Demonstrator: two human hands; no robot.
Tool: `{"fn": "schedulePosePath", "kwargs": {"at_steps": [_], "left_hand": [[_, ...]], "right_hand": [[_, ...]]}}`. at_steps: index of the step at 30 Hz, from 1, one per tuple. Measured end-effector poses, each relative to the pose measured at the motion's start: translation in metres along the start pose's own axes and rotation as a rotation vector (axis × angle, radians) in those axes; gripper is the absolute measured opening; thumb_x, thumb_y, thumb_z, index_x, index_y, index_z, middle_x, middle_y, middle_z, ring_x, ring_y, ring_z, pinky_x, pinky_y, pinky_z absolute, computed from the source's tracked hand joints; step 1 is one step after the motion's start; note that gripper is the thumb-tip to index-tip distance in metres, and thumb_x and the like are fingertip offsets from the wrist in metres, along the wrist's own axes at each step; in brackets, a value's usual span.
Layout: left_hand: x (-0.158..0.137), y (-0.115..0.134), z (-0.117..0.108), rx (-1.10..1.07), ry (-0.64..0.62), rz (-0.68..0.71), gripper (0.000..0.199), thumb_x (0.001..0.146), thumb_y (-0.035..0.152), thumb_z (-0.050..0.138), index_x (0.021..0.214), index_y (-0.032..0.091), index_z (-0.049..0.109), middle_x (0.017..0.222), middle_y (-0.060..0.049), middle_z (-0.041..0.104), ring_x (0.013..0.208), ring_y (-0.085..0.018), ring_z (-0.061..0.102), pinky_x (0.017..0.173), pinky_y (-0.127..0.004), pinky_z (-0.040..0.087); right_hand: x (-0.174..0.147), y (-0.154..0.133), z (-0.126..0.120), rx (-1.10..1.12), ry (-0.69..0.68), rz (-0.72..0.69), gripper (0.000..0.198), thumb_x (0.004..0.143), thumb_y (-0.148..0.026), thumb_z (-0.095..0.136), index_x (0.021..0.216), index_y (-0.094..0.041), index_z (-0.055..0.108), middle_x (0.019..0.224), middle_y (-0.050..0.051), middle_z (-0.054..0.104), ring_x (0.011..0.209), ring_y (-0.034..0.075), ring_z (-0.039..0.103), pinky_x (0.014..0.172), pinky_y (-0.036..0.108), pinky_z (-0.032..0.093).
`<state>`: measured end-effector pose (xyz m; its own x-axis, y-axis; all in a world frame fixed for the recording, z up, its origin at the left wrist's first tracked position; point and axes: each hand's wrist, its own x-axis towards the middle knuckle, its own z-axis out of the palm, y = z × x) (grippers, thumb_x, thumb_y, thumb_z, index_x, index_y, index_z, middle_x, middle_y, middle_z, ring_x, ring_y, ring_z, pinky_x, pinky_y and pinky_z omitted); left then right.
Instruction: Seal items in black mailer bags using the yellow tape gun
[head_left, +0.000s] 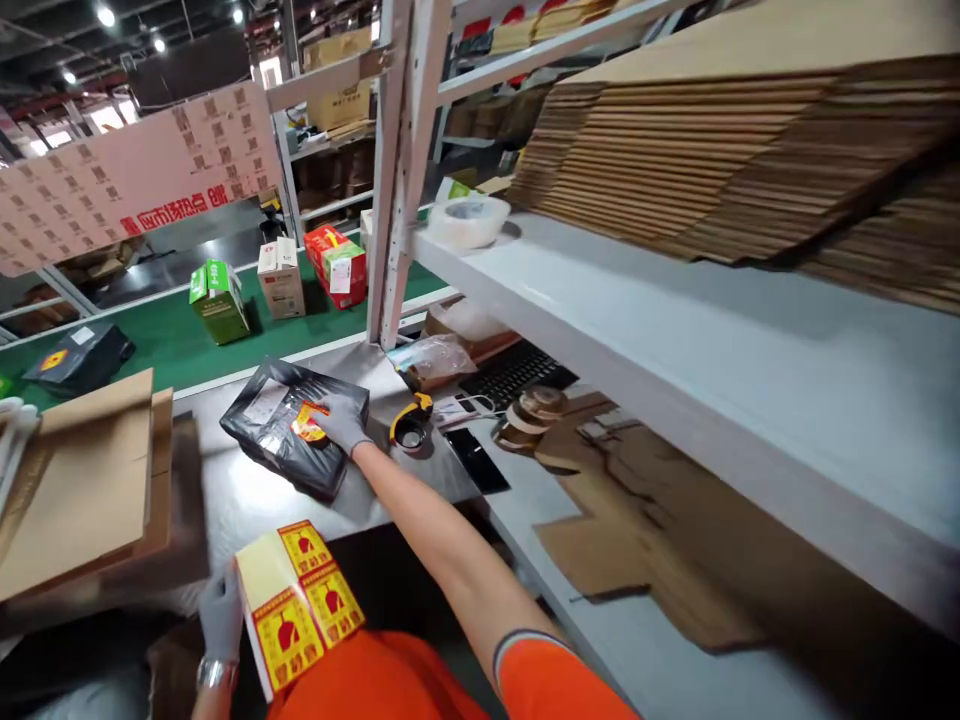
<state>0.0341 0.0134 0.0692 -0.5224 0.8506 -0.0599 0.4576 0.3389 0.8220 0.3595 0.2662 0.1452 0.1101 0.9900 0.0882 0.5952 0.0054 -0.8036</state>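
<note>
In a grey glove, my right hand (343,421) lies on a black plastic-wrapped package (289,465), its fingers stretched out over a red and yellow sticker (306,424). A white label (266,402) is stuck to the same package, which rests on the metal table (247,505). My left hand (220,606), also gloved, grips the edge of a sheet of stickers (311,608) close to my body. Several yellow and red stickers remain on that sheet, beside a bare backing area. A yellow and black tape dispenser (412,422) stands right of the package.
Beyond the table runs a green conveyor belt (169,350) carrying several boxes and a black package (79,358). Flat cardboard (82,470) stands at left. A white shelf (675,340) with stacked cartons (675,160) overhangs the right side, above a keyboard (517,375) and phone (477,460).
</note>
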Motion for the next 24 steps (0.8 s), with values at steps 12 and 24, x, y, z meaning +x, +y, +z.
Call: {"fn": "schedulePosePath", "kwargs": {"at_steps": [12,24], "left_hand": [[0.076,0.0,0.0,-0.093,-0.157,-0.057,0.072,0.07,0.084,0.074,0.081,0.014,0.088,0.09,-0.015,0.088,0.09,-0.037,0.081,0.079,-0.04,0.063],[0.089,0.037,0.014,-0.147,-0.304,0.003,0.065,0.073,0.084,0.071,0.066,0.019,0.077,0.071,-0.009,0.08,0.076,-0.029,0.074,0.067,-0.035,0.058]], "right_hand": [[0.012,0.02,0.016,-0.548,0.021,0.013,0.085,0.105,-0.033,0.071,0.176,0.002,0.04,0.181,0.032,0.041,0.167,0.043,0.039,0.139,0.056,0.032],[-0.095,0.01,0.049,-0.532,-0.298,-0.304,0.087,0.108,-0.06,0.066,0.172,-0.003,0.051,0.184,0.033,0.033,0.175,0.047,0.029,0.143,0.07,0.021]]}}
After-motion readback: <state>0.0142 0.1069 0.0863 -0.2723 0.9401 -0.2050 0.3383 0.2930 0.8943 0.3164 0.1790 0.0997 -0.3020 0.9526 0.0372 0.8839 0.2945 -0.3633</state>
